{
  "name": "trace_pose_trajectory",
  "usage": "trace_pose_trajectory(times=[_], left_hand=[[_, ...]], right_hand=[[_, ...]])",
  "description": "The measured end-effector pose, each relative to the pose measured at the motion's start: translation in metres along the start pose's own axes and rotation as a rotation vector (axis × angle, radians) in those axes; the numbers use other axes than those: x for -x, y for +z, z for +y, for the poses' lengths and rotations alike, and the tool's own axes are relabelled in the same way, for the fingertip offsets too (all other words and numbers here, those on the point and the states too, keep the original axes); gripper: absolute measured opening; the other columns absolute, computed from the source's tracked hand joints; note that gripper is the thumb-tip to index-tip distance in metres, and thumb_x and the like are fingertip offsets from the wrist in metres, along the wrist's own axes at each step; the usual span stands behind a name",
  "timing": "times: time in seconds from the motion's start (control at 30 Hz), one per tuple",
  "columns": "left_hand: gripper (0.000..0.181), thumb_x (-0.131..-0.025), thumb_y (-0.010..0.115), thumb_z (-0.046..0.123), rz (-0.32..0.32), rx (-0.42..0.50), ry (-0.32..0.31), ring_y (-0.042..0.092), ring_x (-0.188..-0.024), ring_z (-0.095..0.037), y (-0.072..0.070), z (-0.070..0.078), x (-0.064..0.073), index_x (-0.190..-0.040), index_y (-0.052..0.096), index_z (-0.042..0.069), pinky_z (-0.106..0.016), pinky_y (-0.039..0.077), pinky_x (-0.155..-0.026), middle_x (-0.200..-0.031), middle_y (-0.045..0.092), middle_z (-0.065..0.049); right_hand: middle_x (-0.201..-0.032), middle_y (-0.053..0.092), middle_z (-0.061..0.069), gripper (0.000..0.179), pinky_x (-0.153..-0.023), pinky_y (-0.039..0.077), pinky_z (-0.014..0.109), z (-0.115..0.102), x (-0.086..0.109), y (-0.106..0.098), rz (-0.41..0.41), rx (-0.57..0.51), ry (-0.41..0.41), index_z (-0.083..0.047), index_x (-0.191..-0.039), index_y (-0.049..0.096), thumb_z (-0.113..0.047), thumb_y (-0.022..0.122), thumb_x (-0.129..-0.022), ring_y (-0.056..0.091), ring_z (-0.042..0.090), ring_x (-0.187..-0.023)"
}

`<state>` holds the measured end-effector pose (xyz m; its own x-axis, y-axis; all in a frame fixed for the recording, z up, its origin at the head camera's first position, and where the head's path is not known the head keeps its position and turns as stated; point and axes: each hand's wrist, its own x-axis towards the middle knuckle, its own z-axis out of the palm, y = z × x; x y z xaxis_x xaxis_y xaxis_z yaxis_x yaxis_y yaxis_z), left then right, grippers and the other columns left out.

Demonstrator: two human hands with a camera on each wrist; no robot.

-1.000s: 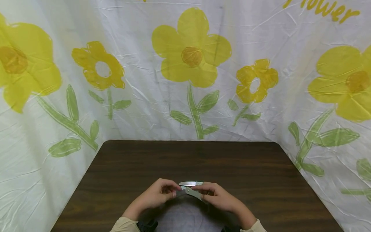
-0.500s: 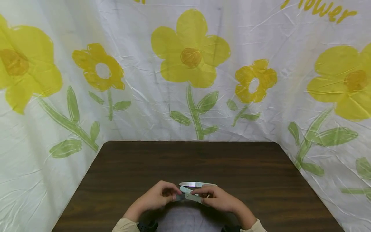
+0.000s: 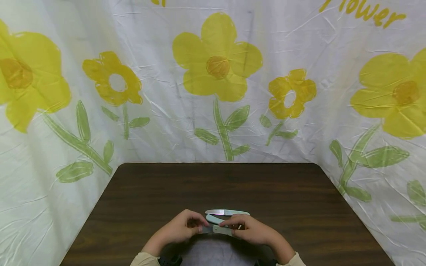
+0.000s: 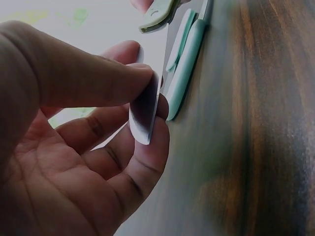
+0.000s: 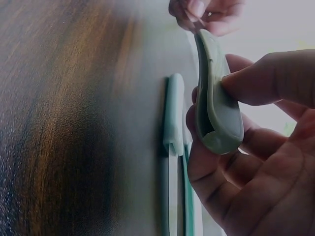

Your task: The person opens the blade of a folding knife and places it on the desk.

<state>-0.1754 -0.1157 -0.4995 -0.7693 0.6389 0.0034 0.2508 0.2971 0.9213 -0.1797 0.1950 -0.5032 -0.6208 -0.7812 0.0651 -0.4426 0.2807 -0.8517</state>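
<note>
Both hands hold a folding knife with its blade out, above the near part of the table. My left hand (image 3: 181,227) pinches the blade (image 4: 145,110) between thumb and fingers. My right hand (image 3: 251,229) grips the pale green handle (image 5: 221,108), whose open slot shows in the right wrist view. Just beyond, an opened folding knife (image 3: 233,212) with a mint handle lies on the table, blade toward the left. Between it and the held knife lies another mint-handled piece (image 3: 213,219), partly hidden behind my right fingers.
The dark wood-grain table (image 3: 216,184) has a back edge that meets a white curtain (image 3: 159,133) painted with yellow flowers. Grey cloth (image 3: 213,251) shows at the near edge between my forearms.
The held knife's handle has swung from a steep slant to nearly level, closer to in line with the blade. Both hands sit slightly lower in the view, and more of the mint knives shows.
</note>
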Motion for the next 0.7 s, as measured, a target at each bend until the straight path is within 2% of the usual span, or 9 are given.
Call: trace_pose_trajectory(times=[0.2,0.6,0.7], left_hand=[[0.018,-0.100,0.068,-0.002,-0.015,0.012,-0.008,0.055,-0.070,-0.004,-0.0002,-0.0004,-0.0009,-0.112,0.079,0.004,-0.020,0.048,-0.064,-0.107,0.077,-0.018],[0.017,-0.101,0.067,0.000,-0.063,0.006,-0.015,0.063,-0.083,-0.007,-0.0002,-0.0022,-0.0011,-0.110,0.080,0.004,-0.022,0.053,-0.070,-0.111,0.077,-0.016],[0.017,-0.101,0.067,0.001,-0.079,0.006,-0.018,0.066,-0.090,-0.009,0.0003,-0.0026,-0.0005,-0.110,0.080,0.006,-0.023,0.054,-0.075,-0.113,0.077,-0.015]], right_hand=[[-0.124,0.069,0.021,0.038,-0.079,0.048,0.021,-0.0010,-0.0004,0.0000,-0.023,-0.009,-0.010,-0.002,-0.140,0.068,-0.002,0.058,-0.103,0.052,0.000,-0.094],[-0.108,0.068,0.012,0.041,-0.075,0.045,0.017,0.0016,-0.0013,-0.0002,-0.076,0.025,0.001,-0.008,-0.138,0.071,-0.001,0.058,-0.100,0.047,-0.003,-0.085],[-0.101,0.064,0.004,0.042,-0.074,0.043,0.016,0.0015,-0.0004,0.0004,-0.085,0.022,0.011,-0.009,-0.138,0.072,0.000,0.058,-0.099,0.045,-0.003,-0.082]])
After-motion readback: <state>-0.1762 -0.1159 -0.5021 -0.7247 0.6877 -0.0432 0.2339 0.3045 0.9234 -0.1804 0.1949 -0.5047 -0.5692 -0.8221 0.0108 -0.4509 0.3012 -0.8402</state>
